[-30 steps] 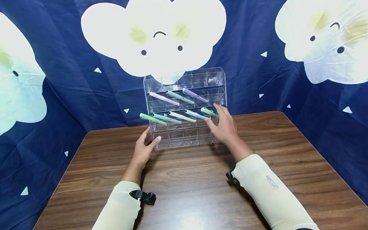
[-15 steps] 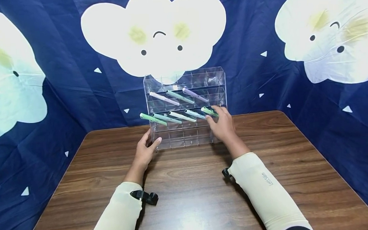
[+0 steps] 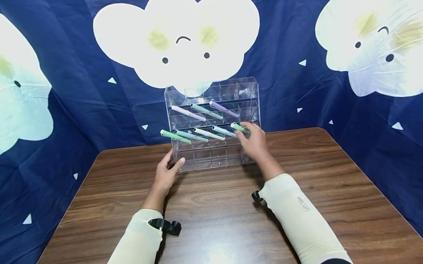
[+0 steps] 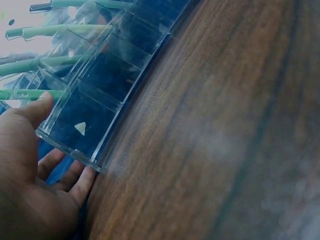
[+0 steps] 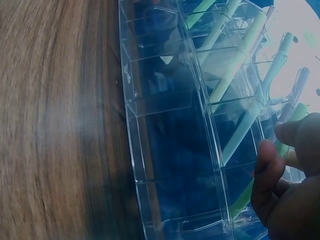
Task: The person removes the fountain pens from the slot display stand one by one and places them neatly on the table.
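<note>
A clear acrylic display rack point(image 3: 218, 153) with tiers of compartments stands upright at the back of the table. My left hand point(image 3: 165, 175) holds its lower left corner, thumb in front and the other fingers round the side, as the left wrist view shows. At the right end of the middle row, my right hand point(image 3: 255, 141) pinches a light green pen point(image 3: 239, 127) that slants into a compartment; the fingers hide its lower part. Beside it in that row lean a light blue pen point(image 3: 223, 130), a whitish-green pen point(image 3: 209, 133), a teal pen point(image 3: 191, 136) and a green pen point(image 3: 176, 136).
Above them, a pale lilac pen point(image 3: 188, 113), a teal-green pen point(image 3: 207, 111) and a purple pen point(image 3: 224, 108) rest in the upper row. The wooden table point(image 3: 215, 211) extends in front. A dark blue curtain point(image 3: 283, 64) with cloud prints hangs close behind the rack.
My right hand has moved slightly left and closed its fingers on the light green pen at the row's right end. The left hand stays at the rack's corner.
</note>
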A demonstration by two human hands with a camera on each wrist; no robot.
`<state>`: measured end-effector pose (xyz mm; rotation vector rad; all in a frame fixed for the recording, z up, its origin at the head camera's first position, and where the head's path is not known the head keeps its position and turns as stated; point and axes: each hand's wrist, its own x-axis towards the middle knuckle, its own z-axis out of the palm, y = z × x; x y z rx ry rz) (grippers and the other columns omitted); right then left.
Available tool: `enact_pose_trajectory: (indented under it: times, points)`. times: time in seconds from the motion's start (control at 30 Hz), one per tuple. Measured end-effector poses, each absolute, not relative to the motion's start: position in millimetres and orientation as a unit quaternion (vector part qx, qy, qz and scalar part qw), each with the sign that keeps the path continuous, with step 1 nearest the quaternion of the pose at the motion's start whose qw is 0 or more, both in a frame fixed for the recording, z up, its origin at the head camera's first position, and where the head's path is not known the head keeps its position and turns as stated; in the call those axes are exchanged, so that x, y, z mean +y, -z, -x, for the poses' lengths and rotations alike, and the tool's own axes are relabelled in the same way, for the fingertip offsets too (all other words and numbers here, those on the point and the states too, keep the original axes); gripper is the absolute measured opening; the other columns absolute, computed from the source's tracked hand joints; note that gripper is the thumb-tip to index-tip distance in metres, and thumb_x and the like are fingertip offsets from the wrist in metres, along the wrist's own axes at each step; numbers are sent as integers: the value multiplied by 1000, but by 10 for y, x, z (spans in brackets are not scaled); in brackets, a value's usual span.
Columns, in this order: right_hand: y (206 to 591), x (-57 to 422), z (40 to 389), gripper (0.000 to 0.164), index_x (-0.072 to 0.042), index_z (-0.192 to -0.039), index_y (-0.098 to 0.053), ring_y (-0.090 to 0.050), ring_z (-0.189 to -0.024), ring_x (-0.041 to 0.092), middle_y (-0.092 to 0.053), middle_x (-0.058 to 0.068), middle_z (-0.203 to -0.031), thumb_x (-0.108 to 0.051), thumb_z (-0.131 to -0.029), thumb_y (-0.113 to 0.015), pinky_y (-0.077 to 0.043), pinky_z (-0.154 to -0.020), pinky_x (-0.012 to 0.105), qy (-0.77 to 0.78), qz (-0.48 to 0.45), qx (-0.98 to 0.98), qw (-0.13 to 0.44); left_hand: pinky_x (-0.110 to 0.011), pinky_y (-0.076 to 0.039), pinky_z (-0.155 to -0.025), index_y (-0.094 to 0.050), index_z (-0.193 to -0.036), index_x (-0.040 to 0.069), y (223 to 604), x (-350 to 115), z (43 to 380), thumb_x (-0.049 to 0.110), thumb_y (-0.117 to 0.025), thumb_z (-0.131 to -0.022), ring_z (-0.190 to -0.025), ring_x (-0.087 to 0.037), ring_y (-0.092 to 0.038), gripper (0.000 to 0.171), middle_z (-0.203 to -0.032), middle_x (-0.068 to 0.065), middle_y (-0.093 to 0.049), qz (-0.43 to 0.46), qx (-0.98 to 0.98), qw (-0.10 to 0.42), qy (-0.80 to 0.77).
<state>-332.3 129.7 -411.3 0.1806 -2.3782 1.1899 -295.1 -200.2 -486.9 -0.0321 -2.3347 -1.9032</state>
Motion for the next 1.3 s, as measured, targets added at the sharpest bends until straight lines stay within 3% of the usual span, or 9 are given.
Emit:
enact_pose_trajectory:
  times: [0.27,0.57,1.1,1.3]
  points:
    - [4080,1321,3330,32,-4,-133,-76,-72,-112,42,-75,25,-123,-19,-104,-75,-59,-100,53,-436,-62,-865,241,-10,-50,-87,-39,-171,16,4840,-2002,2948,26,-74,-107,-155,-41,-49,74,-171,-24,-44,11,-770,55,635]
    - [4056,1319,3344,27,-1,-129,-74,-71,-118,44,-75,26,-123,-13,-106,-70,-55,-106,56,-438,-55,-861,253,-8,-48,-87,-39,-171,18,4833,-2013,2946,28,-74,-107,-156,-38,-49,74,-173,-20,-44,9,-773,52,633]
    - [3966,1289,3323,25,5,-125,-73,-71,-119,47,-76,28,-123,3,-100,-69,-54,-108,58,-440,-101,-825,341,-14,-51,-90,-38,-172,19,4862,-2027,2924,28,-72,-108,-155,-38,-49,73,-171,-23,-45,6,-778,45,627]
    - [3877,1267,3293,26,2,-125,-75,-72,-118,45,-76,25,-122,3,-100,-71,-55,-108,56,-445,-115,-814,355,-10,-50,-87,-38,-172,18,4857,-2027,2918,27,-72,-108,-154,-39,-50,73,-170,-24,-46,11,-774,49,631]
